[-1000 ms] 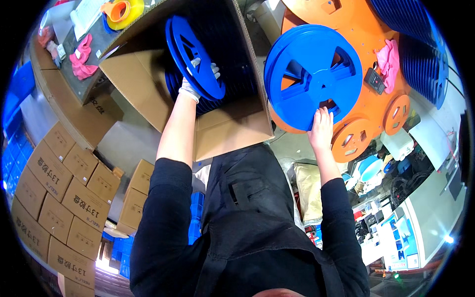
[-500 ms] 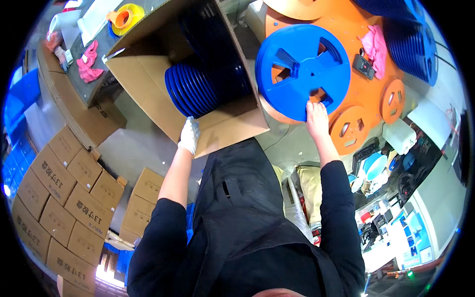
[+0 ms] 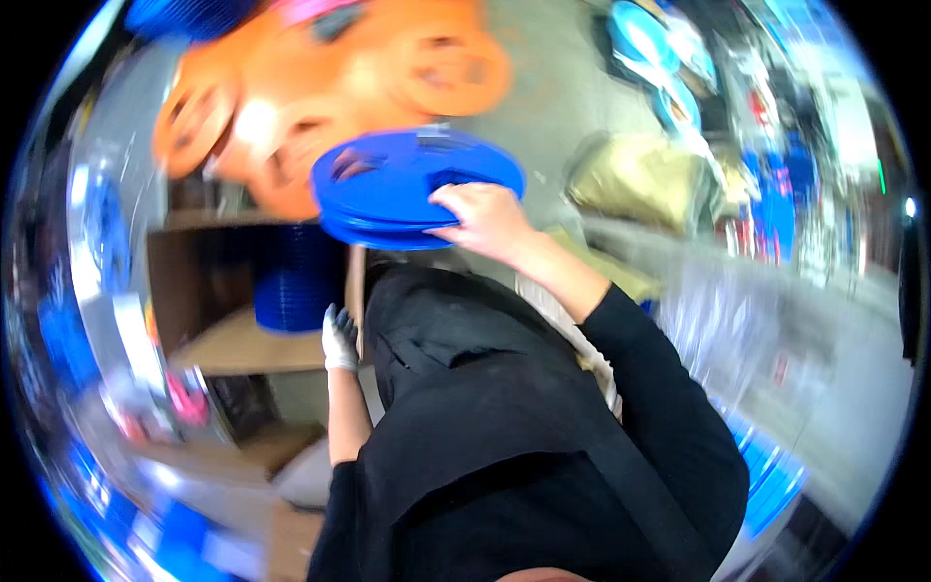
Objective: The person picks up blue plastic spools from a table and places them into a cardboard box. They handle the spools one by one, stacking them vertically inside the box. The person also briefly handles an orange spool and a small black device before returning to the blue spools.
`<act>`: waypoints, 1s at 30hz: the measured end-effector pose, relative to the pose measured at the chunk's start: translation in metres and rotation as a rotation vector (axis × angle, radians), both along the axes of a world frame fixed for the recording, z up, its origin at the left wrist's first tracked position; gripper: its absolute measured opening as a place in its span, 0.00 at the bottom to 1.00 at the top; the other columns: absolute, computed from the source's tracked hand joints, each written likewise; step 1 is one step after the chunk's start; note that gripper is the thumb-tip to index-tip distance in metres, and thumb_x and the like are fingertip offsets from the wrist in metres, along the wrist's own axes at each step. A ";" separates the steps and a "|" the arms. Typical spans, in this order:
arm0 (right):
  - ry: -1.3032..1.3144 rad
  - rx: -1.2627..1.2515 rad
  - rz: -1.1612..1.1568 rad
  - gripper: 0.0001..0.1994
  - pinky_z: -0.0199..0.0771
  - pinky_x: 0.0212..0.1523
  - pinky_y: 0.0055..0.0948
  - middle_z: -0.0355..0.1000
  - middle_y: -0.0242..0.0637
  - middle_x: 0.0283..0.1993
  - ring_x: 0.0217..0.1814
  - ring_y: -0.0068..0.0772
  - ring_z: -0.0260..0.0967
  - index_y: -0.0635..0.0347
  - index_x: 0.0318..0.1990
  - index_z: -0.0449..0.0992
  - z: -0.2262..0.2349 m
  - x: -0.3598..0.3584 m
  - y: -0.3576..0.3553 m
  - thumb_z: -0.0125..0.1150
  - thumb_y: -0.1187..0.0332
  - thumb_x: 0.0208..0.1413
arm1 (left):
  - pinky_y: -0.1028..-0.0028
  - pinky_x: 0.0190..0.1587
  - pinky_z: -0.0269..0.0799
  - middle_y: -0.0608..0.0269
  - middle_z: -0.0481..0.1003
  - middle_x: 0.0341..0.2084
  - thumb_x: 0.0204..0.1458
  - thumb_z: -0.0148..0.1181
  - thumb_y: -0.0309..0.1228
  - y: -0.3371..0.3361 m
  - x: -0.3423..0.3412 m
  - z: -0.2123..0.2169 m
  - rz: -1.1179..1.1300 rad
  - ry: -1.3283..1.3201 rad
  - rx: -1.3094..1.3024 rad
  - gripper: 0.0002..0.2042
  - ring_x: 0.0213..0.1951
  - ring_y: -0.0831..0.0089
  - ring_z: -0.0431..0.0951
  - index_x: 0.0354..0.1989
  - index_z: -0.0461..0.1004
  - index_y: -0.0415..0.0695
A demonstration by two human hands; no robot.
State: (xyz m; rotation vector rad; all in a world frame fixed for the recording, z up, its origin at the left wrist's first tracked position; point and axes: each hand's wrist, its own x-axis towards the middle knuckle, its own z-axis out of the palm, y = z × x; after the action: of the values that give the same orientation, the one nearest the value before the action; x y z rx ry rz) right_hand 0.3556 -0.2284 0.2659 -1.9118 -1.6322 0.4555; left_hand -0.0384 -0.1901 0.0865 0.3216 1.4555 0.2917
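Note:
My right hand (image 3: 485,221) grips the near edge of a blue plastic reel (image 3: 388,199), its fingers closed at a cut-out. The reel hangs tilted in front of my dark apron, two flanges showing at its rim. Beside the near right edge of an open cardboard box (image 3: 228,351) is my left hand (image 3: 340,341) in a pale glove with grey fingertips. Its fingers stretch upward and look apart, with nothing seen in them; whether they touch the box is unclear. Inside the box stands a row of dark blue reels (image 3: 291,291).
Orange reels (image 3: 451,73) lie on an orange surface (image 3: 364,68) beyond the box, blurred. More blue reels (image 3: 194,15) are stacked at the far left. A yellowish sack (image 3: 640,179) lies to the right, and a pink cloth (image 3: 186,398) is at the left.
My view has swung to the right. My right hand has lifted the blue reel off the orange surface and brought it closer to my body. My left hand has come off the box's front edge.

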 end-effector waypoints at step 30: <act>0.333 -0.168 -2.544 0.17 0.72 0.37 0.33 0.75 0.45 0.33 0.33 0.39 0.74 0.59 0.44 0.77 0.017 -0.241 -0.577 0.62 0.57 0.54 | 0.68 0.48 0.66 0.61 0.73 0.46 0.57 0.52 0.47 -0.188 0.424 -0.021 -2.394 -0.085 0.110 0.23 0.44 0.69 0.72 0.58 0.67 0.49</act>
State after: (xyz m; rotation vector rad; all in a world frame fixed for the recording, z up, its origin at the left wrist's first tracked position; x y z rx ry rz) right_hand 0.1144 -0.8051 0.2830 -2.0946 1.4914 -0.2669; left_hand 0.3852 -0.3785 0.0658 1.7523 0.1883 -1.5004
